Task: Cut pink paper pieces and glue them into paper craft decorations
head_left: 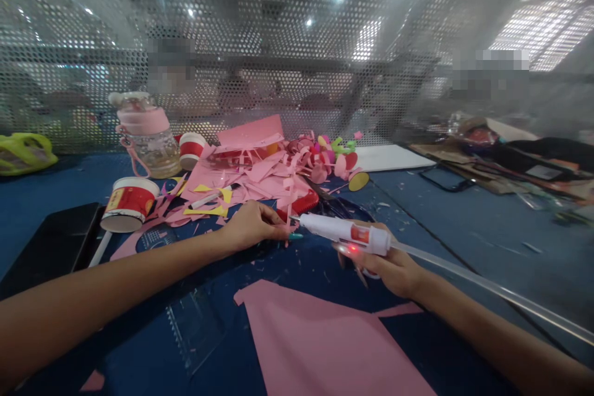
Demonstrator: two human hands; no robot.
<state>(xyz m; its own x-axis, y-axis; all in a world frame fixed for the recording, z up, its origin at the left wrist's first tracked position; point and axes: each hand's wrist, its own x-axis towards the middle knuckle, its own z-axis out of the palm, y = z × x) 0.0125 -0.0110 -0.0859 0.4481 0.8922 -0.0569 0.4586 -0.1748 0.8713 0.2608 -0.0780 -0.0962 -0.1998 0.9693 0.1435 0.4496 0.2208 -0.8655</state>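
My right hand point(399, 269) grips a white glue gun point(329, 229) with a lit red light. From its rear, a long clear glue stick point(492, 291) runs off to the right. The nozzle points left, at the fingertips of my left hand point(253, 226). Those fingers are closed in a pinch on a small pink paper strip point(288, 223), partly hidden by the fingers and nozzle. Just behind the nozzle lies a red object point(305, 202). Below both hands, a large pink paper sheet point(315, 340) lies on the blue table point(223, 328).
Behind my hands is a heap of pink paper scraps point(255, 173). To the left stand a pink-lidded bottle point(155, 148), paper cups point(130, 201) and a black phone-like slab point(51, 244). A white sheet point(390, 158) lies behind right. A perforated metal screen point(278, 49) closes the back.
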